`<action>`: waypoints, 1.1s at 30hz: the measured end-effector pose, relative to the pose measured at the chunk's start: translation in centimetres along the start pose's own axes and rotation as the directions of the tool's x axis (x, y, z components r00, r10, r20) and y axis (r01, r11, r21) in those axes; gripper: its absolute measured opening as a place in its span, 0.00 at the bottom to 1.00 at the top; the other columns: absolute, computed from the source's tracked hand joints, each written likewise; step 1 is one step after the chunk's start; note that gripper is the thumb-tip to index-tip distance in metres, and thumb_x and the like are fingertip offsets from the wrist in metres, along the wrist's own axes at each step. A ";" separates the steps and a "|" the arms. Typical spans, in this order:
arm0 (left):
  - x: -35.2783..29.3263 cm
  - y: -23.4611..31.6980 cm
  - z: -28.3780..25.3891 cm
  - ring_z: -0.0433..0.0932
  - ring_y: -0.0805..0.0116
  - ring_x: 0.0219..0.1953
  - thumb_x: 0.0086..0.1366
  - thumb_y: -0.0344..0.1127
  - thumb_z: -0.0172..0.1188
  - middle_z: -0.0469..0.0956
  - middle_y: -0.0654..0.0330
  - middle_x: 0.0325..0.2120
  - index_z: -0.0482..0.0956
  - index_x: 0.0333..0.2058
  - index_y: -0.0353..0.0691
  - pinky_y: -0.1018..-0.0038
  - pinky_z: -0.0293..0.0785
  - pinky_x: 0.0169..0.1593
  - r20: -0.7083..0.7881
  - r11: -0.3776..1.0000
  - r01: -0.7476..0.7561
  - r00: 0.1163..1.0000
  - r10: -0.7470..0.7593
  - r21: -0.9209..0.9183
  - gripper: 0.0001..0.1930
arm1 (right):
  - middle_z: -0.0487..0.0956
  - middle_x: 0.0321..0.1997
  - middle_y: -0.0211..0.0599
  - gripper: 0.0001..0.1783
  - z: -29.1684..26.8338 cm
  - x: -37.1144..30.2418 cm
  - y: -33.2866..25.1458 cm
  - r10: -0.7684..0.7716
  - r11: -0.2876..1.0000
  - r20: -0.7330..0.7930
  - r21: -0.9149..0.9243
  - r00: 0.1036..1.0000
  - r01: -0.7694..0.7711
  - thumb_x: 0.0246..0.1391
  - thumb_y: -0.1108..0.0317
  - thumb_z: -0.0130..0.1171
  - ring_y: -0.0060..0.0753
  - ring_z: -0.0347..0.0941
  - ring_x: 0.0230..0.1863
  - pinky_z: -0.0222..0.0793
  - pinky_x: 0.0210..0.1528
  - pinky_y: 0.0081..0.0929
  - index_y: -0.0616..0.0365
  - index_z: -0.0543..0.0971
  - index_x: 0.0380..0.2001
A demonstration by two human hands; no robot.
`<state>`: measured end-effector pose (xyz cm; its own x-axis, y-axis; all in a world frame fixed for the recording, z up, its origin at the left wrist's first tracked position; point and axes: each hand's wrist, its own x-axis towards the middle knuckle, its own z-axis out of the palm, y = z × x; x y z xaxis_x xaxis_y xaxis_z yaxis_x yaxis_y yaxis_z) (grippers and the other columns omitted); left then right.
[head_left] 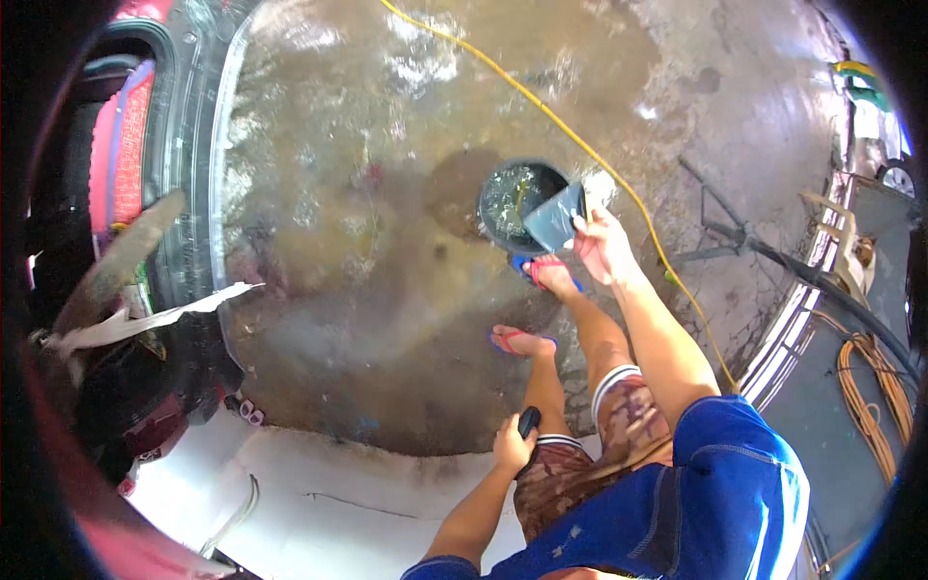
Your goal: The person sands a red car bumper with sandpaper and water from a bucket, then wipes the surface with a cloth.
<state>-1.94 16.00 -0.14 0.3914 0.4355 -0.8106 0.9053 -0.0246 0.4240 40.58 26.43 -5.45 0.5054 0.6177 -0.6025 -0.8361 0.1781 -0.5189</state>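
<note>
My right hand (601,244) grips a grey, square-sided plastic scoop (555,220) by its near end, tilted over the rim of a dark round bucket (486,215). The bucket stands on the wet floor and holds liquid with light patches on it; the scoop covers part of its right side. Low beside my left knee, my left hand (512,445) is closed around a small black rounded object (529,421). Most of that object is hidden by the fingers, so I cannot make out its kind.
A yellow hose (541,106) runs across the wet concrete floor (367,242), passing right of the bucket. At left is an open vehicle doorway (179,126). A dark metal frame (744,237) lies at right, near a coiled orange cord (865,387). My sandalled feet stand close to the bucket.
</note>
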 end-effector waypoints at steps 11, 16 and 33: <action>-4.4 17.6 -20.9 0.78 0.64 0.45 0.57 0.39 0.71 0.79 0.57 0.40 0.80 0.36 0.30 0.65 0.73 0.52 -0.046 0.804 -0.418 0.896 0.441 -0.423 0.17 | 0.83 0.35 0.29 0.07 17.3 -11.3 -13.2 -0.075 0.875 0.256 -0.446 0.964 0.187 0.59 0.75 0.69 0.20 0.78 0.37 0.75 0.41 0.26 0.56 0.79 0.35; -9.6 30.0 -28.5 0.76 0.72 0.31 0.60 0.34 0.73 0.79 0.60 0.33 0.80 0.49 0.34 0.75 0.74 0.38 -0.297 0.801 -0.547 0.828 0.475 -0.244 0.20 | 0.82 0.28 0.29 0.15 23.8 -15.1 -15.5 -0.131 0.800 0.392 -0.501 0.911 0.331 0.53 0.73 0.75 0.16 0.74 0.32 0.71 0.35 0.23 0.56 0.74 0.27; -12.0 36.7 -32.5 0.80 0.74 0.43 0.69 0.24 0.61 0.85 0.53 0.43 0.80 0.56 0.25 0.76 0.76 0.50 -0.603 0.686 -0.714 0.610 0.514 -0.139 0.18 | 0.76 0.61 0.37 0.34 24.9 -18.5 -20.1 -0.025 0.513 0.933 -0.296 0.359 0.806 0.48 0.57 0.80 0.34 0.73 0.60 0.68 0.63 0.35 0.53 0.77 0.57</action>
<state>21.30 39.10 38.24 0.6051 0.7955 -0.0336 0.3183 -0.2030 0.9260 42.74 30.47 31.19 0.0034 0.9319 0.3627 0.0414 0.3623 -0.9311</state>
